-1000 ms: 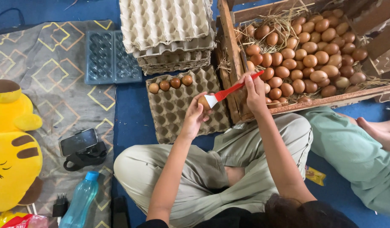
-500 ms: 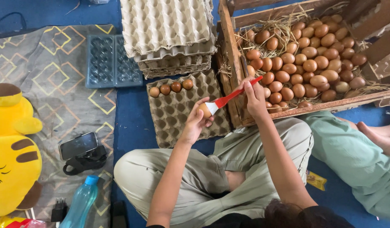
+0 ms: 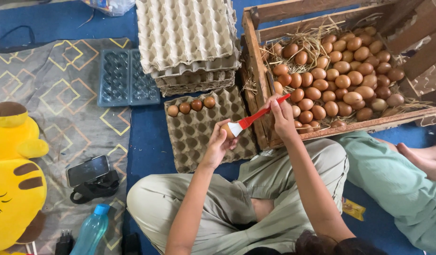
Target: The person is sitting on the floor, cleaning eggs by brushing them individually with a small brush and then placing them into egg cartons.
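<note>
The left hand (image 3: 219, 141) pinches an egg (image 3: 226, 131) over the tray's (image 3: 199, 137) right part, while the right hand (image 3: 281, 115), fingers closed on a red brush (image 3: 255, 117), slants its handle up-right toward the crate (image 3: 256, 71), bristles touching the egg, with empty cups left of it.

My brush (image 3: 255, 116) had a red handle and white hairs. The egg (image 3: 227, 131) was brown, and the egg tray (image 3: 199, 137) was grey-brown.
</note>
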